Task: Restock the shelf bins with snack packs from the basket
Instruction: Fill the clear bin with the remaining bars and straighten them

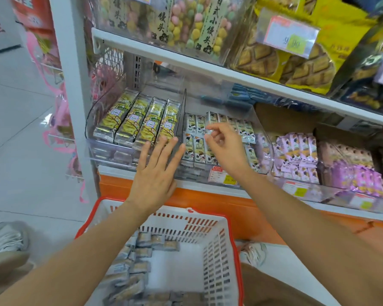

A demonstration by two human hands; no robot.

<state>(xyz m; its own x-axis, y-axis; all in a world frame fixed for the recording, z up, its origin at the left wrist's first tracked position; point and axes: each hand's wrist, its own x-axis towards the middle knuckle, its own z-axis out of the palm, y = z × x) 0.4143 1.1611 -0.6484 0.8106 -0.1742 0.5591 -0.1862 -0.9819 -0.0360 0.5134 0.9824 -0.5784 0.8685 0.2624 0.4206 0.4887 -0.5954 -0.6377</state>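
Your left grip (155, 173) is spread flat, fingers apart, at the front of the clear plastic bin (111, 151), just left of its upright divider (182, 115). Your right grip (223, 144) hovers over the small glossy packs (199, 149) in the right compartment, fingers loosely curled; I cannot tell whether it pinches one. Steady the slick bin and lay each pack flat, in line. More crinkly silver snack packs (139, 268) wait in the slotted basket (215, 261), near you.

Floor (18, 111): pale glossy tiles with thin grey joints; light is reflected in soft patches. Shelving unit (74, 120): white upright and white shelf boards, with an orange base panel (219, 204) beneath. Wall (0, 40) at far left: white, with red characters, partly cut off. Lighting even and bright.
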